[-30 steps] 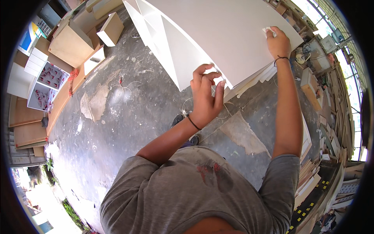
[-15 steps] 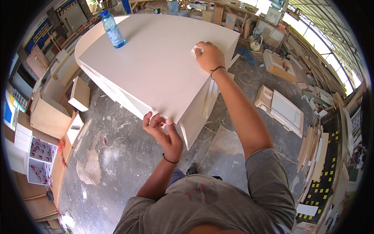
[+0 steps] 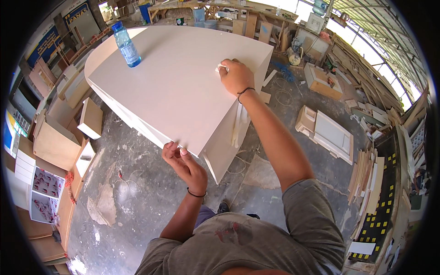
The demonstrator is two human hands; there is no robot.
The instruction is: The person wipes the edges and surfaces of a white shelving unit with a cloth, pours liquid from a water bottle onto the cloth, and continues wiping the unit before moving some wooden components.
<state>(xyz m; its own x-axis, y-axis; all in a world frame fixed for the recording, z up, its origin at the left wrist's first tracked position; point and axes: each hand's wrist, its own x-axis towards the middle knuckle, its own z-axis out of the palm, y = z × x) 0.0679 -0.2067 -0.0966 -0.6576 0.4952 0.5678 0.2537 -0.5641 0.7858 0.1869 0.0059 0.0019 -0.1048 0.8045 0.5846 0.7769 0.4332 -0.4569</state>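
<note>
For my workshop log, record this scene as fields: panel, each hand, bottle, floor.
White panel: broad, flat
Right hand: gripping a white wad on the panel; material unclear
Left hand: fingers curled at the panel's near edge, by a corner
Bottle: blue, capped, standing on the panel's far left
Floor: gray, stained; wood strips at right

Bright daylight; glare below roof [image 3: 385, 41]; edges bowed, rim black.
</note>
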